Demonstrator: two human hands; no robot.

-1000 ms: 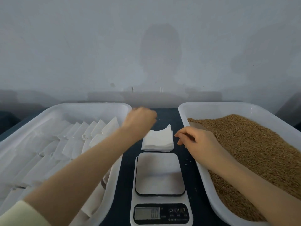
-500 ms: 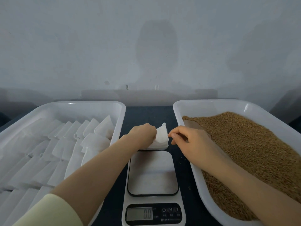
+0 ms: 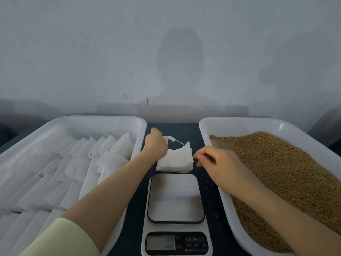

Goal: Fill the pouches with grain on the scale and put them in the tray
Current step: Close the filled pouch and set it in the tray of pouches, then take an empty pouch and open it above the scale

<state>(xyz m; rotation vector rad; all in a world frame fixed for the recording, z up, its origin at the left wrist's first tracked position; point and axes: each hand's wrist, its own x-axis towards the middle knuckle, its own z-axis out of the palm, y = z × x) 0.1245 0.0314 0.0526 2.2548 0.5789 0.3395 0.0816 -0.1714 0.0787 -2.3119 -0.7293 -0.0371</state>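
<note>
While the left hand [image 3: 156,144] reaches over the gap between the two trays, its grip is closed in a pinch on the far left corner of the top pouch [image 3: 178,142], which is peeled up from the stack of pouches [image 3: 175,163]. That stack lies on the dark desk [image 3: 184,128], just behind the scale [image 3: 176,198].

The right hand [image 3: 216,160] hangs over the inner rim of the right tray [image 3: 239,120]. Its fingers are curled and their tips sit just beside the stack's right edge. Nothing shows between them, and I cannot tell whether its grip is closed on anything or touches the stack.

The scale's white platform is bare. Its display [image 3: 160,242] reads 0.0, and beside it are a power symbol and the letters M and T. The small print under them is too fine to read.

Brown grain [image 3: 276,172] fills the right tray, and loose grains [image 3: 209,182] lie on the desk beside the scale. The left tray [image 3: 92,118] holds rows of white pouches [image 3: 103,146], overlapping one another. A pale yellow sleeve [image 3: 60,237] covers the left forearm near the bottom edge.
</note>
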